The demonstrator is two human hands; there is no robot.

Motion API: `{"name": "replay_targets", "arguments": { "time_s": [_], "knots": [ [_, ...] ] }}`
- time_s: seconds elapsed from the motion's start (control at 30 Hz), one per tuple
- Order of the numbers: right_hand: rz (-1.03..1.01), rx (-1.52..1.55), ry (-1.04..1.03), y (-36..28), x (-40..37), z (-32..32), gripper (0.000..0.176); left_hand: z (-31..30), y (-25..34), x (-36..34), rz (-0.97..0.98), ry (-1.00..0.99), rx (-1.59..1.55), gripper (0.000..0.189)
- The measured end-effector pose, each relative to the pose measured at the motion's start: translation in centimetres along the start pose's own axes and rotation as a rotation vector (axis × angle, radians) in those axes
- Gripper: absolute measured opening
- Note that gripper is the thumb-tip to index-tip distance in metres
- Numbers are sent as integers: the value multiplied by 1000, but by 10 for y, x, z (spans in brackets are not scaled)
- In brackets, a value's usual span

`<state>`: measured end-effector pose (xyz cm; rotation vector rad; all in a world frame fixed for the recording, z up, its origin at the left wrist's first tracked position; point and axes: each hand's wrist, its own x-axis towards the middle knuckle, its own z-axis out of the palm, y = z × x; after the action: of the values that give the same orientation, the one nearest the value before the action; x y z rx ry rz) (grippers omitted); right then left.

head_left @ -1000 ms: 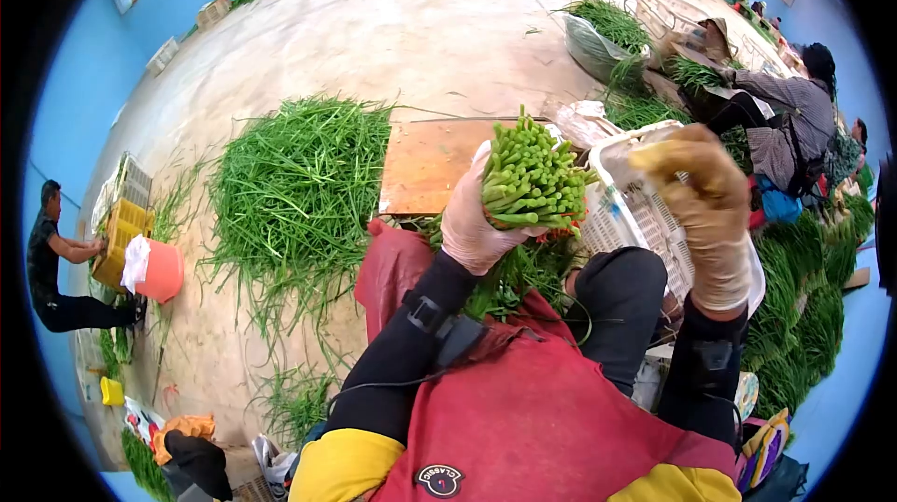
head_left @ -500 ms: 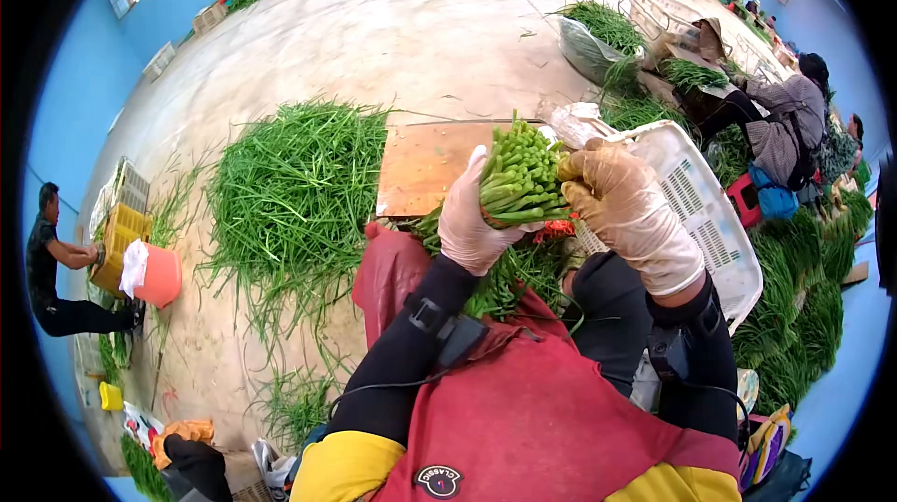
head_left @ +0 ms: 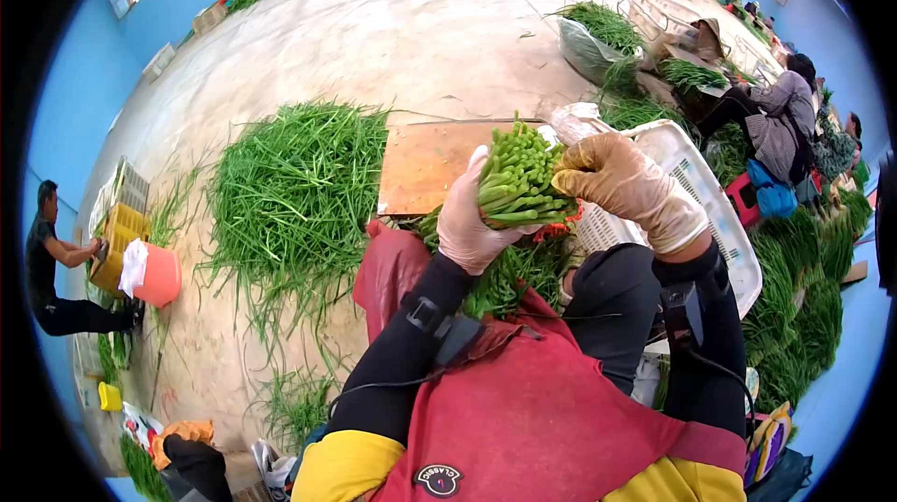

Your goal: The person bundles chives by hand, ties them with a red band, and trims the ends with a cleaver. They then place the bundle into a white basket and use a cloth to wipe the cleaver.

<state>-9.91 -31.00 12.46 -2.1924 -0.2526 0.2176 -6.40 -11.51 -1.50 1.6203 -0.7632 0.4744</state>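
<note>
My left hand (head_left: 472, 217), in a pale glove, grips a thick bunch of green stalks (head_left: 519, 175) with the cut ends pointing up. My right hand (head_left: 628, 186), in a yellowish glove, presses against the right side of the same bunch near its top. A red band (head_left: 559, 226) shows at the bunch's lower right. The bunch hangs over my lap, above my red apron (head_left: 523, 399) and in front of a wooden board (head_left: 428, 164).
A big heap of loose green stalks (head_left: 294, 189) lies on the concrete floor to the left. A white plastic crate (head_left: 701, 203) sits at my right. Other people work at the left edge (head_left: 51, 264) and back right (head_left: 780, 124). An orange bucket (head_left: 157, 273) stands left.
My right hand came in from over the white crate to the bunch's right side and now rests on it. The left hand has held the bunch nearly still.
</note>
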Motion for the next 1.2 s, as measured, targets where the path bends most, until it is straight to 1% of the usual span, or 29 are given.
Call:
{"name": "replay_targets", "arguments": {
  "time_s": [0.07,0.13,0.17,0.2,0.23,0.27,0.33,0.37,0.4,0.43,0.47,0.5,0.53,0.57,0.6,0.63,0.67,0.7,0.73,0.8,0.83,0.9,0.93,1.0,1.03,1.07,1.13,1.17,1.2],
  "knots": [
    [-88,-41,88,1,-4,8,16,-2,3,1,25,-2,14,97],
    [-96,-92,140,-7,-17,14,13,-2,7,3,-21,-21,30,95],
    [-279,-31,216,-10,-25,16,10,-1,6,4,-21,-24,31,95],
    [-466,29,289,-14,-34,17,7,0,4,7,-90,-10,-110,97],
    [-495,287,291,-18,-48,14,4,0,2,9,-156,6,-250,100],
    [-608,336,304,-3,-59,6,8,-1,0,10,-152,6,-245,100],
    [-617,523,281,25,-69,2,20,-2,-2,14,-196,44,-422,96],
    [-501,399,304,31,-67,10,33,-3,13,20,-161,75,-452,89],
    [-371,272,350,38,-65,19,45,-6,23,27,-84,49,-218,87],
    [-353,220,296,57,-58,32,59,-7,38,30,-94,71,-18,81],
    [-313,164,267,78,-51,45,74,3,20,26,6,194,233,69],
    [23,82,152,89,-50,60,92,3,24,33,-125,135,96,58],
    [54,59,208,71,-58,66,97,10,43,37,-317,65,-147,46],
    [-478,214,400,99,-36,85,97,15,27,36,-322,55,-279,41],
    [-443,178,495,92,-43,89,97,26,46,38,-327,87,-527,40],
    [-394,82,639,99,-31,95,100,24,24,42,-352,29,-652,43],
    [-381,116,635,100,-30,89,115,17,20,49,-396,-73,-692,52],
    [-458,250,619,88,-43,80,118,22,44,52,-498,-135,-913,60],
    [-475,142,697,96,-46,77,121,21,43,56,-505,-234,-1001,68],
    [-564,401,606,90,-65,62,123,29,57,57,-584,-231,-1113,70],
    [-560,397,632,85,-82,60,123,35,67,53,-587,-258,-1116,70],
    [-565,420,625,81,-106,51,123,56,85,55,-446,-377,-1176,75],
    [-558,416,649,85,-109,50,123,65,96,57,-450,-402,-1183,75],
    [-642,669,726,88,-107,48,123,90,136,63,-332,-531,-1062,83],
    [-663,583,821,93,-114,46,120,102,150,68,-279,-573,-958,91],
    [-668,581,839,94,-126,42,120,114,162,72,-274,-591,-957,91],
    [-885,729,940,93,-158,37,118,133,179,77,113,-777,-751,92],
    [-954,1047,869,83,-179,34,117,146,182,76,171,-766,-671,94],
    [-981,1063,938,91,-191,31,115,163,186,64,-8,-614,-625,105]
  ]
}}
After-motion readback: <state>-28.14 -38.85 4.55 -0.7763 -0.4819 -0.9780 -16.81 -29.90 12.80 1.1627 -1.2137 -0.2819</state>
